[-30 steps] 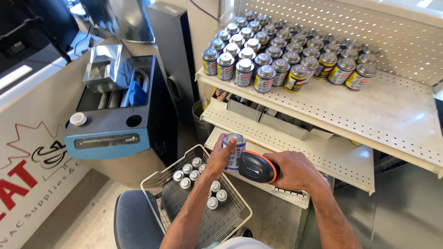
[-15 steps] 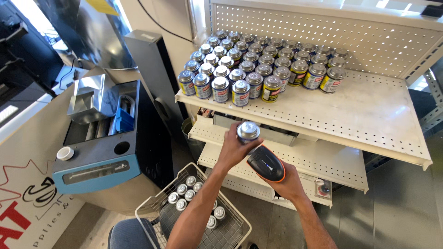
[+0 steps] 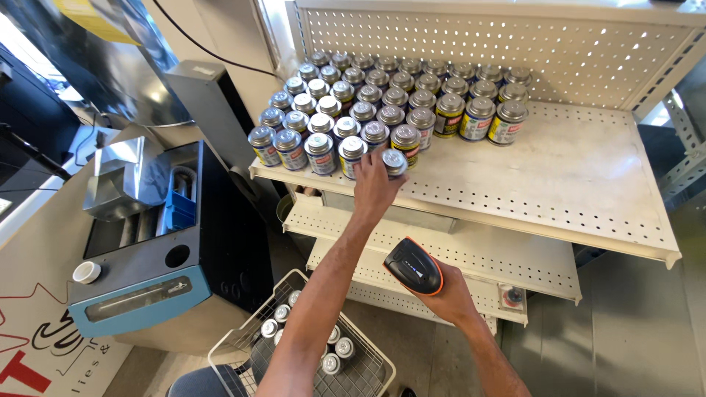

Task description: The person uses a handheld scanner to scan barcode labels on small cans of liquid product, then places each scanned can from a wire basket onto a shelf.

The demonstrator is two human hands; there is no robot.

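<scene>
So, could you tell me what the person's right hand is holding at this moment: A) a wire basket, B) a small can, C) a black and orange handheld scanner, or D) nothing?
C: the right hand grips a black and orange handheld scanner below the shelf, while the left hand holds a small can at the shelf's front row.
</scene>
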